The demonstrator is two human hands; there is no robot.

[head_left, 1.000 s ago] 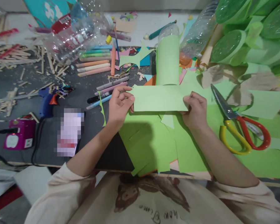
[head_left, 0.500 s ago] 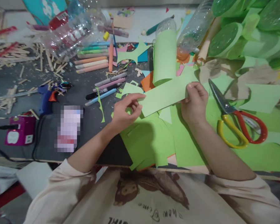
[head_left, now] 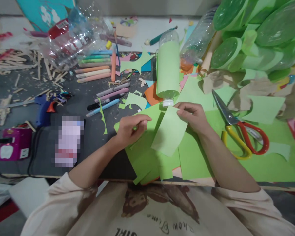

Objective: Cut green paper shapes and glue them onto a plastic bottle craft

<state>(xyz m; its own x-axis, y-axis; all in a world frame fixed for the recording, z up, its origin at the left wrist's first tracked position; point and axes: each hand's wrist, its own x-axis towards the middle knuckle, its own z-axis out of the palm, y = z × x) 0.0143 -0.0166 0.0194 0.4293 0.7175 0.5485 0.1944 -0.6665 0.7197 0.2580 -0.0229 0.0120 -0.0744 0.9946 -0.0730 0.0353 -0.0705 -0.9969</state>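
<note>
1. In our right hand [head_left: 193, 116] we pinch a pale green paper strip [head_left: 170, 134] by its upper edge, thumb on top; the grip is narrow and closed on the sheet.
2. The strip is smooth, flat and straight-edged. It slants down toward our left, in front of us and over larger, brighter green sheets [head_left: 142, 160], whose edges overlap.
3. Our left hand [head_left: 132, 129] is near the strip but apart from it, its fingers loosely curled, with a slim gap between thumb and forefinger; we see nothing held in it.
4. Just beyond the strip lies a clear plastic bottle [head_left: 168, 68], a cylinder sleeved in matte pale green paper, its ribbed white cap [head_left: 168, 103] pointing toward us.
5. To our right rest scissors [head_left: 229, 119] with tapered metal blades and glossy looped handles, one yellow and one red. Crumpled brown paper [head_left: 216, 82] lies past them, creased and soft-looking.
6. To our left we have slender round markers [head_left: 93, 74] in a row, a blue glue gun [head_left: 43, 109], a glossy magenta box [head_left: 14, 144] and splintery wooden sticks [head_left: 5, 62] strewn over the dark tabletop [head_left: 46, 144].
</note>
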